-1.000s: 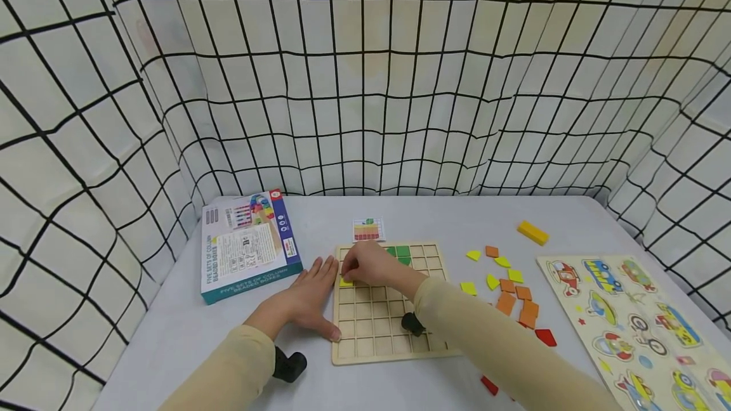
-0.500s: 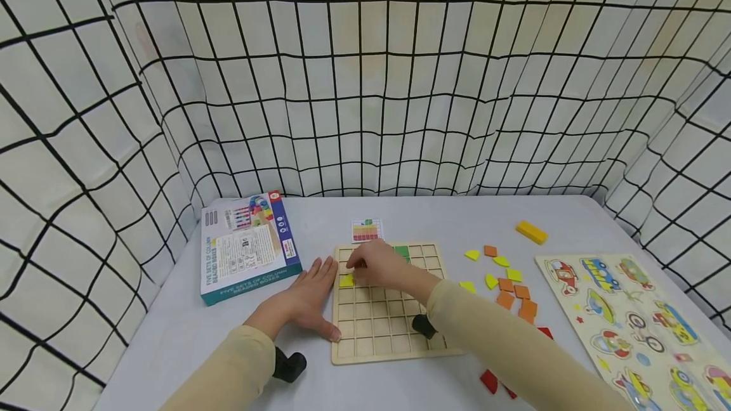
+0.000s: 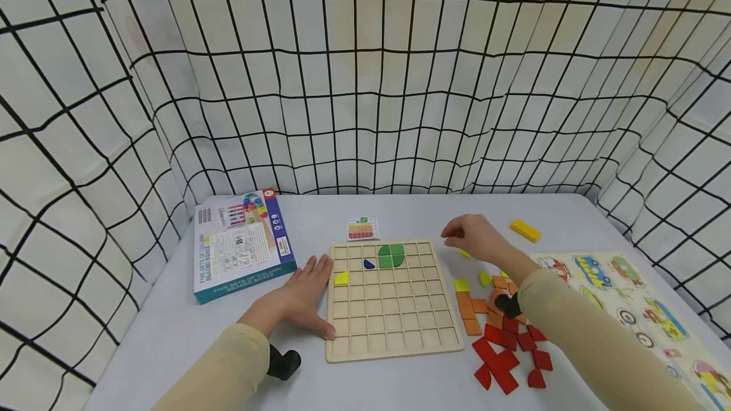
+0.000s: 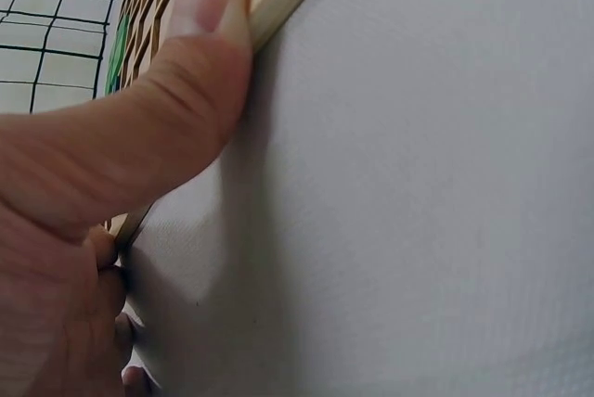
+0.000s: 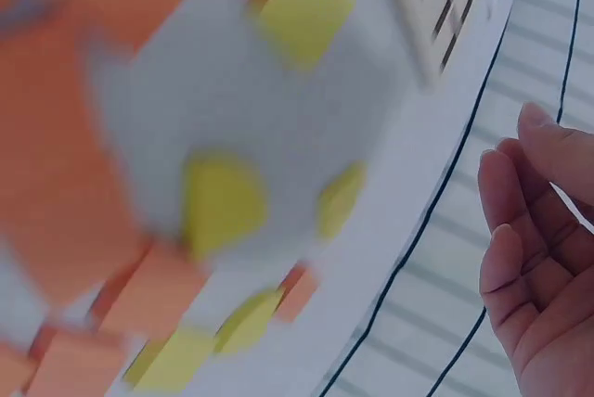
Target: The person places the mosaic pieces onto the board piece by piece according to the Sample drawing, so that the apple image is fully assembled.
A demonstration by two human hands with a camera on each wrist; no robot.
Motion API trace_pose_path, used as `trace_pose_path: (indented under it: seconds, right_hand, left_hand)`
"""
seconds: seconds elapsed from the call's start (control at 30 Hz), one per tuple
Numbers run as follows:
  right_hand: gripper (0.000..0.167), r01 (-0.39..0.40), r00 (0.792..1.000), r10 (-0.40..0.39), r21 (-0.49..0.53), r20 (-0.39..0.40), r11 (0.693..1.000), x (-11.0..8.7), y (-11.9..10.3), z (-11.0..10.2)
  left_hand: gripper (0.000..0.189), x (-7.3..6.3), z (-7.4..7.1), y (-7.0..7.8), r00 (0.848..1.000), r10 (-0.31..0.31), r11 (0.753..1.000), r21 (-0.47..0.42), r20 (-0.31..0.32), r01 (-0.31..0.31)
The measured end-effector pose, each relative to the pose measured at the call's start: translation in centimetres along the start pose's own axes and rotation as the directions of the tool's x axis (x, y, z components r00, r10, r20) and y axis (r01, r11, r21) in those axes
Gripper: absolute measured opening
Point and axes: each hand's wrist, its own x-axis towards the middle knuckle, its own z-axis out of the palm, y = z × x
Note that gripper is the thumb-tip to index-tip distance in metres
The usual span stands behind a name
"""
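A wooden grid board [image 3: 394, 322] lies on the white table. My left hand [image 3: 302, 297] lies flat at its left side, fingers spread, and in the left wrist view the thumb [image 4: 200, 7] presses on the board's rim. On the grid sit a yellow piece [image 3: 341, 278] at the left, a small dark blue piece [image 3: 368, 264] and green rounded pieces [image 3: 391, 255] near the top. My right hand [image 3: 476, 236] hovers right of the board's far corner, fingers loosely bent and holding nothing. Below it are loose yellow pieces [image 5: 223, 202], blurred in the right wrist view.
Orange tiles [image 3: 468, 309] and red tiles [image 3: 495, 360] lie scattered right of the board. A small pattern card [image 3: 362, 228] is behind it. A box [image 3: 242, 246] stands left, a picture puzzle board [image 3: 639, 316] right, with a yellow block [image 3: 525, 230] behind. Black netting surrounds the table.
My right hand has left the yellow piece on the board and moved right, to above the loose pieces. The blue piece and all the green ones are now uncovered. My left hand stays put.
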Motion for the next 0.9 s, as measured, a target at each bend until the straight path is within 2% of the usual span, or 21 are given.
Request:
trace_pose_path:
  seconds: [0.17, 0.27, 0.4, 0.53, 0.73, 0.9]
  right_hand:
    - [0.025, -0.118, 0.993, 0.118, -0.006, 0.014, 0.993, -1.4, 3.4, -1.4]
    - [0.024, -0.152, 0.988, 0.152, -0.006, 0.016, 0.988, -2.2, 4.9, -1.6]
    - [0.018, -0.198, 0.980, 0.199, -0.037, 0.015, 0.979, -3.2, 6.1, -1.3]
    - [0.013, -0.238, 0.969, 0.240, -0.033, 0.054, 0.971, -4.1, 6.6, -1.0]
    - [0.012, -0.184, 0.978, 0.183, -0.001, 0.103, 0.983, -5.1, 6.1, 0.0]
    - [0.012, -0.077, 0.988, 0.074, 0.019, 0.137, 0.997, -5.2, 4.6, 1.3]
  left_hand:
    - [0.134, 0.1, 0.1, -0.2, 1.000, 0.004, 1.000, 0.002, -0.008, -0.004]
    - [0.134, 0.1, 0.1, -0.3, 1.000, 0.006, 1.000, 0.008, -0.012, -0.006]
    - [0.135, 0.1, 0.2, -0.3, 1.000, 0.008, 1.000, 0.010, -0.016, -0.008]
    - [0.134, 0.1, 0.1, -0.2, 1.000, 0.013, 1.000, 0.007, -0.017, -0.013]
    - [0.134, 0.2, 0.1, -0.2, 1.000, 0.012, 1.000, 0.009, -0.016, -0.012]
    - [0.135, 0.3, 0.1, -0.1, 1.000, 0.012, 1.000, 0.007, -0.013, -0.012]
